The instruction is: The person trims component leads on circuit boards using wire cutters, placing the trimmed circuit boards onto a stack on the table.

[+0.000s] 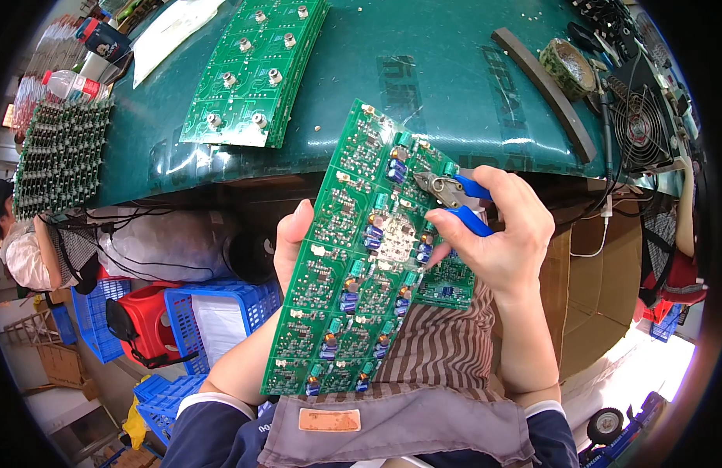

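At centre frame, left hand (292,243) grips the circuit panel (359,257) — right hand (505,234), closed around cutters (447,193), trimming leads; next needs careful blade placement.

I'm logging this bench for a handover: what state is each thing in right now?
Circuit panel: held up tilted over the lap, gripped at its left edge.
Left hand: closed on the panel's edge.
Cutters: in the right hand, tip at the panel.
Right hand: closed on the blue handles.
Board stack: lying flat on the table.
Fan: cannot tell if spinning.
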Demonstrator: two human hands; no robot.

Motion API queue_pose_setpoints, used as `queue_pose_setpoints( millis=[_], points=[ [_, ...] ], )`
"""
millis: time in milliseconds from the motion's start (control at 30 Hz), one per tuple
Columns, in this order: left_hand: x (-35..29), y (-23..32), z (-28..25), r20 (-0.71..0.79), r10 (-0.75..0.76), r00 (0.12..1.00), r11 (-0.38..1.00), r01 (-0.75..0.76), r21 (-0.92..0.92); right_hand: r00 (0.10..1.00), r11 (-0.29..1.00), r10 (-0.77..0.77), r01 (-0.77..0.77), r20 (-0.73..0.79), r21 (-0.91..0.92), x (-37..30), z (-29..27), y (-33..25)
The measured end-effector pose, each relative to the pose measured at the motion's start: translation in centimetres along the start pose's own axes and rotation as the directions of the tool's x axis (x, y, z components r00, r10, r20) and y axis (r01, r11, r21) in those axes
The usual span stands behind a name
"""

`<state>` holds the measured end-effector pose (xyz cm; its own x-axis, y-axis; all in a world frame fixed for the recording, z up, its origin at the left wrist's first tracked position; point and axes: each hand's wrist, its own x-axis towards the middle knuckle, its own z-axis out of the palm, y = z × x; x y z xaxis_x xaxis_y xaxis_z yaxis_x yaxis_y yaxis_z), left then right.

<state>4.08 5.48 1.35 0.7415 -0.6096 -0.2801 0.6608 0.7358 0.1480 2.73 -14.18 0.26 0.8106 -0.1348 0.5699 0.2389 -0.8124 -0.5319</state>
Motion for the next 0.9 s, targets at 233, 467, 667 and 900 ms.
queue_pose_setpoints(
  millis=[233,467,667,900],
  points=[
    [0.0,0.1,0.8,-0.074,0.010,0.997,0.998,-0.005,0.069,0.996,0.995,-0.088,0.087,-0.003,-0.048,0.5,0.1,-0.1],
    [0.1,1.1,-0.4,0.048,-0.010,0.999,0.996,0.014,-0.086,0.999,0.999,-0.037,0.037,-0.004,0.032,-0.4,0.5,-0.1],
    [0.7,1.3,-0.2,0.156,0.027,0.987,0.999,-0.020,-0.043,0.988,0.988,-0.144,0.148,0.060,-0.051,-0.7,0.4,-1.2],
    [0.7,1.1,-0.1,0.209,0.018,0.978,0.998,-0.005,-0.063,0.991,0.998,-0.019,0.012,0.130,0.060,-1.2,0.4,-1.7]
  ],
)
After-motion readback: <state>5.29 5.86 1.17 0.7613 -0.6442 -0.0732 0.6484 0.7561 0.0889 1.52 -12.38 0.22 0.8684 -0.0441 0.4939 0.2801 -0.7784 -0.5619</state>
